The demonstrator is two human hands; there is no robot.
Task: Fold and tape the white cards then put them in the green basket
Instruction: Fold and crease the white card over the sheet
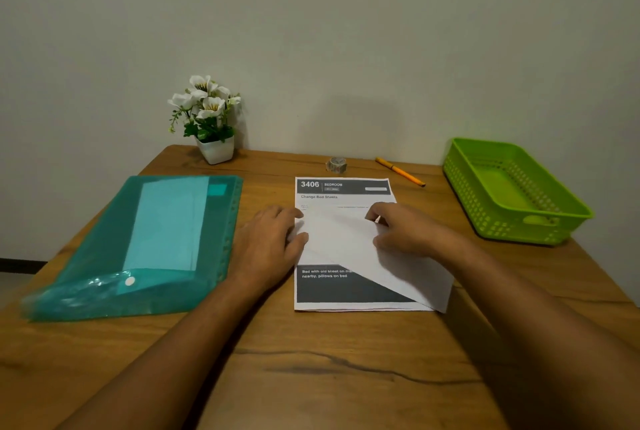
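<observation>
Wooden table (311,377) by plain wall: white card (343,246) lies at centre w/ its lower-right corner folded diagonally over the print. Left hand (270,242) rests flat at card's left edge, fingers straight, thumb on the flap; right hand (405,232) pinches the flap btwn curled fingers & thumb. Green basket (498,221) sits far right, well apart; tape roll (336,164) & pen (400,171) behind card, teal folder (104,256) on left.
</observation>
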